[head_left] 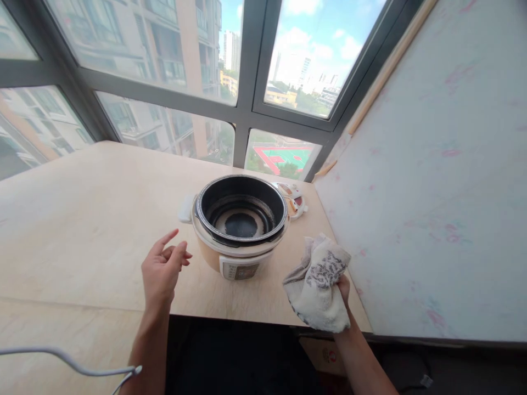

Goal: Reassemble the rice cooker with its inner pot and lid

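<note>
An electric pressure cooker [209, 253] without a lid stands on the wooden sill, its control panel facing me. Inside it sits a dark inner pot [241, 207] whose bottom shows a worn, pale ring. To the left of the cooker, my left hand [163, 266] is held in the air, index finger and thumb apart, touching nothing. My right hand [343, 289] grips a white towel [325, 274] with grey markings, bunched up to the right of the cooker. The towel covers most of the right hand's fingers.
Behind the cooker's right side lies a white and brown object [294, 200], partly hidden. Windows [247, 112] close off the back, and a papered wall [428, 181] borders the right. A grey cable [69, 362] crosses the lower left. A cardboard box [319, 354] sits below the sill's edge.
</note>
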`<act>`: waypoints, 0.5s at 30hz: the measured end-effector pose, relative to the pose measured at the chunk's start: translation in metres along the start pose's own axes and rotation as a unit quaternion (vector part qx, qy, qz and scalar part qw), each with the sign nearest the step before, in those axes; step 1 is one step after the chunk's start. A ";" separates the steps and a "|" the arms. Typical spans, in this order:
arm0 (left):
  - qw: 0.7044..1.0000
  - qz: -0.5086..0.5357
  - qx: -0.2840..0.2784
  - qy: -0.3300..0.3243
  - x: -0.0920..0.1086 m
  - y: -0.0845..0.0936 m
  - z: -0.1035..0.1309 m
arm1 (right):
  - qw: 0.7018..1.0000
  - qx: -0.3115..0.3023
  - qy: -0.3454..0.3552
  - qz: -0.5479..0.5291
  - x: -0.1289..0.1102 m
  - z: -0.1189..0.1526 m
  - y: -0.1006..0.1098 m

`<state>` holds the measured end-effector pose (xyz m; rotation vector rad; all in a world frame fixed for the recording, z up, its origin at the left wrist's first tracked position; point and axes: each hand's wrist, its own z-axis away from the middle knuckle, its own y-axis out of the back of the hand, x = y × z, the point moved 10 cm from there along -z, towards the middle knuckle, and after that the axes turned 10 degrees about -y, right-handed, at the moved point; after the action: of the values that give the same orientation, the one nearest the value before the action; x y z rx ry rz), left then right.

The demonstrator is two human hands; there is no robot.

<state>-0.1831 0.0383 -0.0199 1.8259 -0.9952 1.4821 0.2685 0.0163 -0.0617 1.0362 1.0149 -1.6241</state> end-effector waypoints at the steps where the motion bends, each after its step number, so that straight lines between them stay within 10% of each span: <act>1: 1.000 -0.001 0.008 -0.007 0.000 -0.001 -0.002 | 1.000 0.001 -0.010 -0.010 -0.001 -0.002 0.005; 7: 0.998 -0.003 0.038 -0.045 0.000 -0.007 -0.014 | 0.987 0.118 0.039 0.104 -0.030 -0.028 0.050; 11: 0.998 0.002 0.045 -0.049 0.004 -0.015 -0.023 | 0.910 0.202 0.124 0.339 -0.050 -0.065 0.065; 15: 0.999 0.011 0.036 -0.028 0.010 -0.027 -0.035 | 0.820 0.135 0.114 0.545 -0.028 -0.105 0.045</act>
<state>-0.1787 0.0792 -0.0027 1.9230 -1.0021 1.5058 0.3357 0.1115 -0.0740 1.6184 0.1653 -0.6792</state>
